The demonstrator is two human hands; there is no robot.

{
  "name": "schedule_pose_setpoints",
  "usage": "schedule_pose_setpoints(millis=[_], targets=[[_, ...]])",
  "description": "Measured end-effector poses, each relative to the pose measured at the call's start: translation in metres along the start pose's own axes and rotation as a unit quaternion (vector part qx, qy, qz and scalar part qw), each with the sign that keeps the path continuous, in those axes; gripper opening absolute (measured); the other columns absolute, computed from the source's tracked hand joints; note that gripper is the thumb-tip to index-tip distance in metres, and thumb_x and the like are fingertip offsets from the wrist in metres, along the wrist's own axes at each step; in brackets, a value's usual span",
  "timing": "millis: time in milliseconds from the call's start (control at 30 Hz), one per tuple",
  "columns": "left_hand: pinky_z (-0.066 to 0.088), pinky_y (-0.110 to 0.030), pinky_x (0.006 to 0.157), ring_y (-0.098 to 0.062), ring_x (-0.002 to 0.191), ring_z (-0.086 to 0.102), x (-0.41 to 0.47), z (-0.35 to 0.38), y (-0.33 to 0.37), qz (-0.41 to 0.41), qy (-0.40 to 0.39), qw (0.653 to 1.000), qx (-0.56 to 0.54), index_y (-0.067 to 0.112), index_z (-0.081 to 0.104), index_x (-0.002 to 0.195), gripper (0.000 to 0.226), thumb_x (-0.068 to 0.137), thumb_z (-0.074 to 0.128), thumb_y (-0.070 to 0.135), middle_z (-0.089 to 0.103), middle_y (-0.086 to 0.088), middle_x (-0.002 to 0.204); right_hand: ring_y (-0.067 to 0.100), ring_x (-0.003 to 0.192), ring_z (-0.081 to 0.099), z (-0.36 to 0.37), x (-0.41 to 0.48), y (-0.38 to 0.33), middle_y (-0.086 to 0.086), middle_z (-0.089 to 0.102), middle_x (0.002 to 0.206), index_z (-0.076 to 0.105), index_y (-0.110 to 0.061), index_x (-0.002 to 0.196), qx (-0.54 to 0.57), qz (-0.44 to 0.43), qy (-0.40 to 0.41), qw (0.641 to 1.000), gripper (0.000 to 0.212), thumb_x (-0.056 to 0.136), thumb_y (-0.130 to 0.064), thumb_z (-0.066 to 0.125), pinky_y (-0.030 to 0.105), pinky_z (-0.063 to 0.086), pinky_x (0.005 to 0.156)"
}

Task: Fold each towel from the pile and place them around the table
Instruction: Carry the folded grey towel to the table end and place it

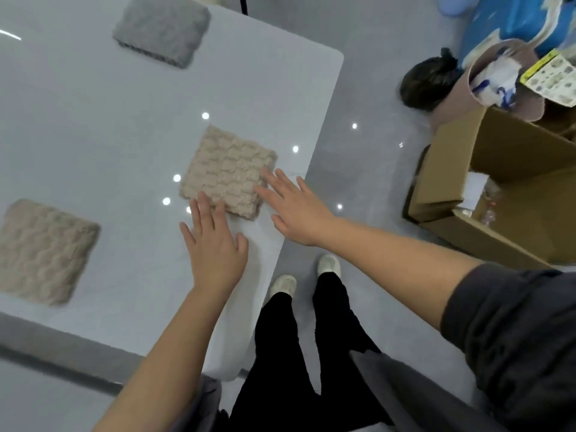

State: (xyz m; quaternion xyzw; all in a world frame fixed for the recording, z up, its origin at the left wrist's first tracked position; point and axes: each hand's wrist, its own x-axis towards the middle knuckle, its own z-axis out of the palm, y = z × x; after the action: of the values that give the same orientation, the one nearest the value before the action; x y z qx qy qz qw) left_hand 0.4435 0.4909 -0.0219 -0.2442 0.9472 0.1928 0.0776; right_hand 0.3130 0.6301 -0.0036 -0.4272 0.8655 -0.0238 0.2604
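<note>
Grips released, fingers straight: left grip [215,247] and right grip [299,210] touch the near edges of the square beige textured folded towel [227,169] (lying just ahead of both).

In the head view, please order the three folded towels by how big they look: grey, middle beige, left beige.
1. Left beige towel: looks largest, though the frame edge cuts it.
2. Middle beige towel: nearly the same, so this order is unsure.
3. Grey towel: smallest, but farthest away and cut at the top.
</note>
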Motion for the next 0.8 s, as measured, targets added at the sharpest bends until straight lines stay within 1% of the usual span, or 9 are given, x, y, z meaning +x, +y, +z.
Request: schedule_pose_setpoints(millis=[100, 200, 300, 367, 433, 633, 700, 800], targets=[[0.008, -0.058, 0.117, -0.031, 0.149, -0.001, 0.001, 0.006, 0.007, -0.061, 0.017, 0.998, -0.025, 0.007, 0.022, 0.15, 0.07, 0.087, 0.051, 0.016, 0.003, -0.014, 0.162, 0.026, 0.15, -0.008, -0.004, 0.016, 0.011, 0.004, -0.01, 0.164, 0.006, -0.022, 0.156, -0.005, -0.038, 0.009, 0.999, 0.067, 0.099, -0.023, 0.041, 0.051, 0.004, 0.121], [0.004, -0.056, 0.118, -0.029, 0.15, -0.006, 0.006, 0.013, 0.019, -0.127, 0.036, 0.99, -0.048, 0.01, 0.012, 0.153, 0.073, 0.09, 0.048, 0.017, -0.005, -0.011, 0.163, 0.03, 0.15, -0.011, -0.005, 0.033, 0.025, 0.006, -0.011, 0.163, 0.003, -0.022, 0.156, -0.029, -0.063, 0.009, 0.998, 0.069, 0.099, -0.024, 0.041, 0.054, 0.001, 0.12], [-0.002, -0.057, 0.118, -0.026, 0.15, -0.009, 0.015, 0.02, 0.034, -0.21, 0.066, 0.972, -0.082, 0.014, 0.006, 0.155, 0.07, 0.095, 0.041, 0.021, -0.01, -0.008, 0.163, 0.033, 0.149, -0.01, -0.007, 0.052, 0.04, 0.008, -0.008, 0.163, 0.003, -0.02, 0.156, -0.033, -0.11, 0.037, 0.993, 0.065, 0.099, -0.033, 0.03, 0.06, 0.0, 0.118], [-0.006, -0.061, 0.116, -0.024, 0.15, -0.008, 0.023, 0.025, 0.046, -0.263, 0.09, 0.955, -0.1, 0.016, 0.005, 0.155, 0.067, 0.097, 0.037, 0.023, -0.011, -0.007, 0.162, 0.032, 0.15, -0.008, -0.014, 0.066, 0.052, 0.008, -0.007, 0.163, 0.005, -0.02, 0.156, -0.014, -0.142, 0.06, 0.988, 0.064, 0.098, -0.038, 0.021, 0.059, -0.002, 0.118], [-0.009, -0.062, 0.114, -0.022, 0.15, -0.007, 0.031, 0.031, 0.054, -0.303, 0.122, 0.938, -0.115, 0.015, 0.005, 0.155, 0.066, 0.097, 0.034, 0.024, -0.012, -0.007, 0.162, 0.029, 0.15, -0.008, -0.022, 0.082, 0.06, 0.006, -0.01, 0.163, 0.003, -0.021, 0.157, 0.001, -0.17, 0.062, 0.983, 0.063, 0.099, -0.039, 0.02, 0.058, -0.004, 0.118], [-0.016, -0.059, 0.111, -0.015, 0.15, -0.001, 0.06, 0.044, 0.062, -0.368, 0.218, 0.887, -0.174, 0.015, -0.002, 0.155, 0.069, 0.093, 0.025, 0.032, -0.011, -0.005, 0.163, 0.025, 0.151, -0.003, -0.033, 0.13, 0.067, 0.002, -0.012, 0.164, -0.002, -0.024, 0.156, 0.014, -0.248, 0.033, 0.968, 0.065, 0.1, -0.045, 0.023, 0.058, -0.006, 0.117], [-0.017, -0.057, 0.111, -0.012, 0.15, 0.001, 0.069, 0.044, 0.06, -0.373, 0.239, 0.878, -0.181, 0.015, -0.003, 0.155, 0.07, 0.093, 0.025, 0.031, -0.011, -0.006, 0.163, 0.024, 0.151, 0.0, -0.035, 0.142, 0.065, 0.001, -0.011, 0.164, -0.003, -0.026, 0.156, 0.019, -0.264, 0.033, 0.964, 0.066, 0.099, -0.044, 0.026, 0.059, -0.006, 0.117], [-0.017, -0.059, 0.111, -0.012, 0.15, 0.0, 0.08, 0.042, 0.055, -0.383, 0.245, 0.873, -0.177, 0.015, -0.003, 0.155, 0.069, 0.093, 0.022, 0.032, -0.01, -0.008, 0.163, 0.023, 0.151, 0.0, -0.039, 0.156, 0.059, 0.0, -0.012, 0.164, -0.001, -0.026, 0.156, 0.019, -0.267, 0.027, 0.963, 0.067, 0.098, -0.047, 0.024, 0.058, -0.008, 0.117]])
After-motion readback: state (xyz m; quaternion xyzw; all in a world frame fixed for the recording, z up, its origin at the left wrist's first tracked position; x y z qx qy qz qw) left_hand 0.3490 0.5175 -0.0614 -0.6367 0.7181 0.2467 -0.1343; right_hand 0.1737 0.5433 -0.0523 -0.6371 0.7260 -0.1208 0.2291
